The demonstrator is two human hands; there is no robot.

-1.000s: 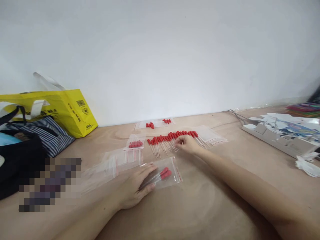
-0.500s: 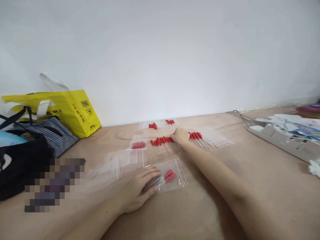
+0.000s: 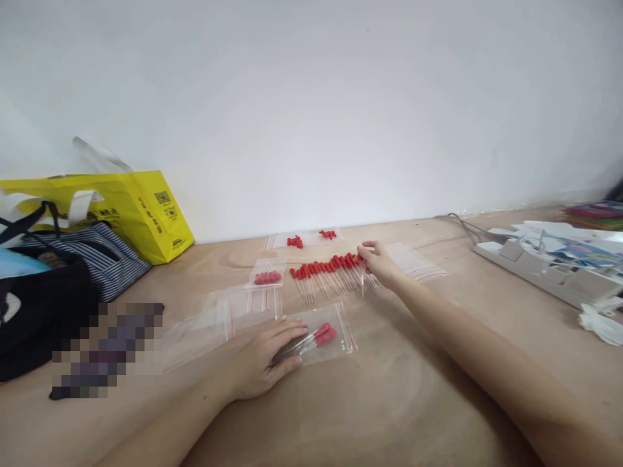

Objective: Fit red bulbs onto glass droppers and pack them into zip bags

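Thin glass droppers (image 3: 325, 267) with red bulbs lie side by side in a row on the table. My right hand (image 3: 378, 261) is closed at the row's right end, its fingertips pinching a dropper (image 3: 361, 280) that points down toward me. My left hand (image 3: 267, 357) rests on a clear zip bag (image 3: 343, 344) with thumb and fingers apart, partly covering it. Inside this bag lie a few red-bulbed droppers (image 3: 324, 334), their stems reaching under the palm. Another small bag (image 3: 269, 264) with several red bulbs showing sits left of the row.
Flat zip bags (image 3: 214, 324) overlap on the left; more bags (image 3: 421, 263) lie beyond my right hand. Small red-tipped groups (image 3: 294, 242) lie on bags by the wall. A yellow bag (image 3: 165, 227), a striped pouch (image 3: 114, 253) and a white power strip (image 3: 545, 275) flank the work area.
My right hand has shifted right along the row to its end, uncovering droppers in the middle. My left hand stays on the bag. The view has shifted slightly.
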